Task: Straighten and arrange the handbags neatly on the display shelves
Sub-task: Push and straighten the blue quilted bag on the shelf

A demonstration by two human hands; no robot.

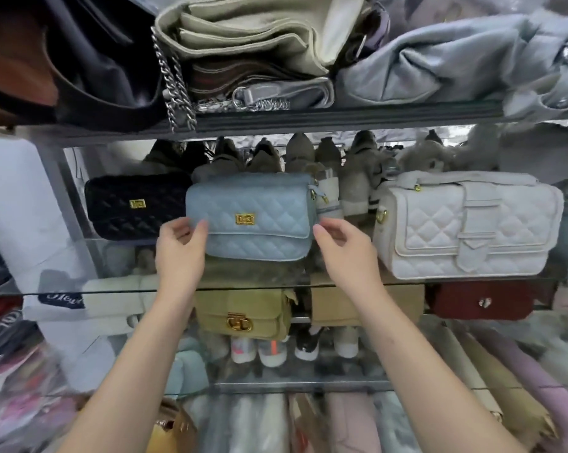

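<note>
Loosely, left hand (179, 253) and right hand (344, 250), half-open, fingertips against blue handbag (251, 217) sides.

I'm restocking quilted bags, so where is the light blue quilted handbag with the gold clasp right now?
In the head view, the light blue quilted handbag sits centre on the glass middle shelf, between the black quilted handbag and the white quilted handbag, with both hands at its sides.

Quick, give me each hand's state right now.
Left hand: open, fingertips touching the left edge of the light blue quilted bag.
Right hand: open, beside the bag's right edge; contact cannot be told.
</note>
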